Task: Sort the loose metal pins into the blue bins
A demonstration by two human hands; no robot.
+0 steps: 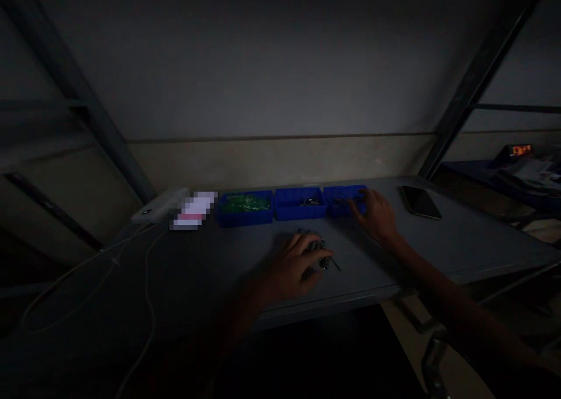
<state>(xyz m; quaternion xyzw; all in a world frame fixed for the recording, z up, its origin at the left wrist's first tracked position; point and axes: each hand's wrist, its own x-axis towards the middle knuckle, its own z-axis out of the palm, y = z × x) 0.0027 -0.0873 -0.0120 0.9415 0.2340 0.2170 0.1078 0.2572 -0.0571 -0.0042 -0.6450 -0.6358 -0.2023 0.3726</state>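
Note:
My left hand (295, 269) rests palm down on the grey table, its fingers spread over a small pile of thin metal parts (323, 262). The thumb stands apart from the index finger, and part of the pile is hidden beneath the fingers. At the right end of a row of blue bins, my right hand (379, 217) is over the right bin (339, 213), thumb and fingers apart. Dark metal pieces lie in that bin. The middle blue bin (300, 213) holds a few shiny metal pieces. Dim light blurs the fine detail.
A left blue bin (245, 218) contains green plastic packets (245, 203). Farther left are a lit, pixelated screen (193, 212), a white box (153, 210) and loose white cables (149, 294). A dark phone (421, 202) lies at right. Metal posts flank the table.

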